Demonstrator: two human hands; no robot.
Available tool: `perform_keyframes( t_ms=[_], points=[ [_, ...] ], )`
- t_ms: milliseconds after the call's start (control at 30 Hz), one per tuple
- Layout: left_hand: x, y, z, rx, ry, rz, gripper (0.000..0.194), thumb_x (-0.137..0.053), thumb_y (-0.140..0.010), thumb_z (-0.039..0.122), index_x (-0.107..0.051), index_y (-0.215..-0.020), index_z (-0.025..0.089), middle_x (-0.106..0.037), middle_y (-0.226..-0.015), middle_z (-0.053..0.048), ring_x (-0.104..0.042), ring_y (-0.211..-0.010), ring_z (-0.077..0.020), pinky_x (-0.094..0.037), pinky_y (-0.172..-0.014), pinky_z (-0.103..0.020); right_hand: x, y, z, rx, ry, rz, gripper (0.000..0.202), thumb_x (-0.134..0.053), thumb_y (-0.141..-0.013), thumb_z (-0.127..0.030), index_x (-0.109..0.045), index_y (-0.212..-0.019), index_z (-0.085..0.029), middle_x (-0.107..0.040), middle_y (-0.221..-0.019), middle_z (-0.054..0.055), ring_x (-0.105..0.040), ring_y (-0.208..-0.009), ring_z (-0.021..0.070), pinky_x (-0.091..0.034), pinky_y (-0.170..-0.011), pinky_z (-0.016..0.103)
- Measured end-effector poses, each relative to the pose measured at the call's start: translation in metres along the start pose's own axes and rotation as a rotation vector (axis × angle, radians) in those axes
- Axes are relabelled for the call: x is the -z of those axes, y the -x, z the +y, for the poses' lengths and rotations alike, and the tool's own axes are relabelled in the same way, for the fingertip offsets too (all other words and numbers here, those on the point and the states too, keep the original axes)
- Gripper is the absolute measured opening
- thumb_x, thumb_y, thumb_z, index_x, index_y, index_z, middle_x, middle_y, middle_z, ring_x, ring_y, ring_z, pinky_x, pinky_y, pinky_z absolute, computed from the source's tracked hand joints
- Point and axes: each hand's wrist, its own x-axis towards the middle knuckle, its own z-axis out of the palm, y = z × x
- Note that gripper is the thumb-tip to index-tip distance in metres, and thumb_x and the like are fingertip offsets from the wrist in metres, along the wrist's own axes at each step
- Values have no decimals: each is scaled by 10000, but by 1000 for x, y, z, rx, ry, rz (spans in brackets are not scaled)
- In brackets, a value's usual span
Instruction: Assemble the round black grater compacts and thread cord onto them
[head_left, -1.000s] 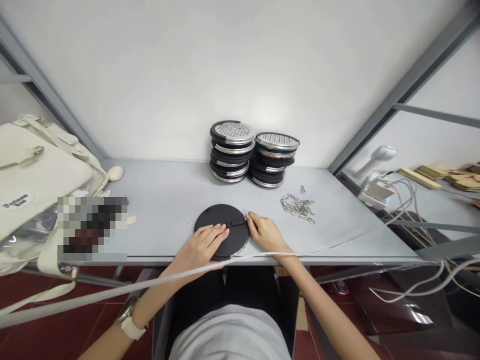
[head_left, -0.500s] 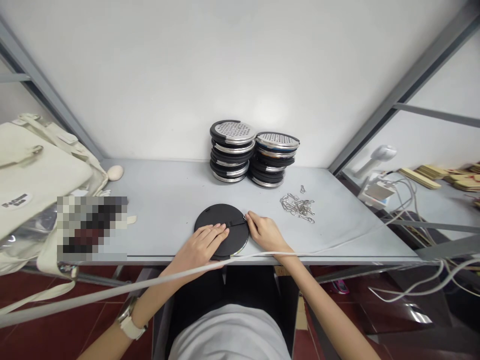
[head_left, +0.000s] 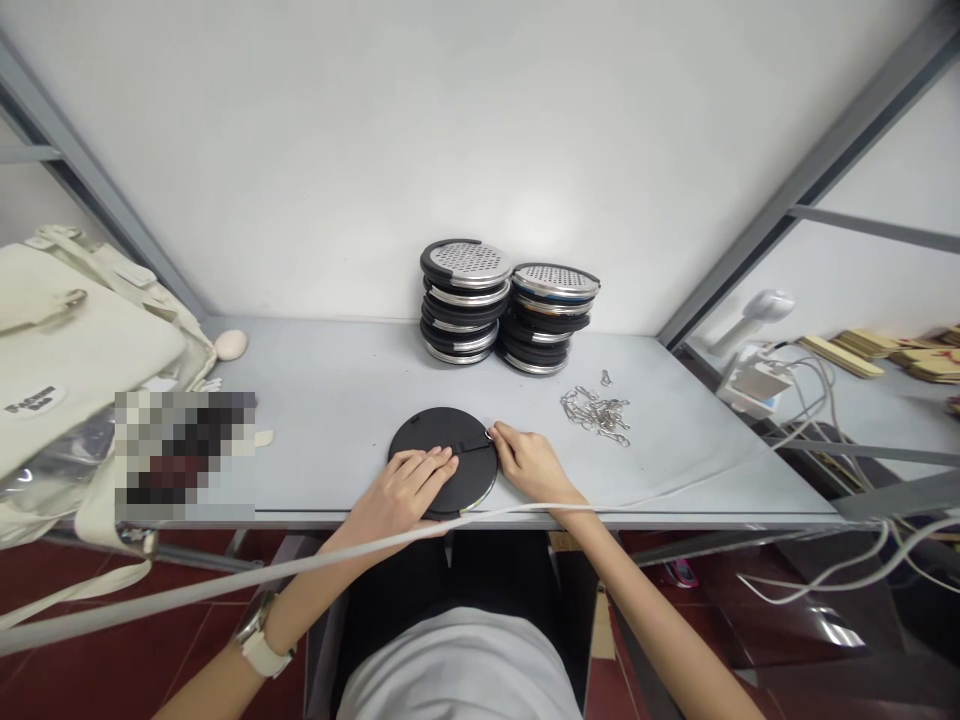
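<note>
Because the round black disc (head_left: 424, 428) could slide on the gray table (head_left: 322, 400), the left hand (head_left: 411, 487) lies flat across its near left part, fingers together, apparently steadying it. At the opposite rim, the right hand (head_left: 529, 465) pinches narrowly at a small metal clip (head_left: 489, 434) on the black strap (head_left: 472, 446), seemingly to control that end. Loose metal clips (head_left: 596, 412) lie beyond the right hand and to its right, conveniently near; two stacks of discs (head_left: 465, 312) stand farther beyond both hands, presumably leaving working room.
</note>
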Motion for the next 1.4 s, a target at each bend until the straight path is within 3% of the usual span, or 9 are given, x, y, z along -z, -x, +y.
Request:
perform_keyframes(
  t_ms=[600, 1400],
  points=[
    [0, 0, 0, -3, -11, -10, 593, -540, -896, 436, -396, -1363, 101, -496, -1352, -173, -440, -1263, -294, -376, -959, -421, 1, 0, -1, 8, -7, -9, 306, -285, -1000, -299, -553, -895, -196, -642, -655, 11, -595, -567, 144, -283, -565, 234],
    [2, -1, 1, 20, 26, 21, 583, -571, -877, 410, -408, -1355, 118, -538, -1305, -168, -471, -1240, -283, -401, -948, -408, 0, 1, -1, -20, -27, -6, 312, -283, -996, -299, -564, -903, -202, -660, -683, 21, -616, -596, 156, -295, -569, 232]
  ],
)
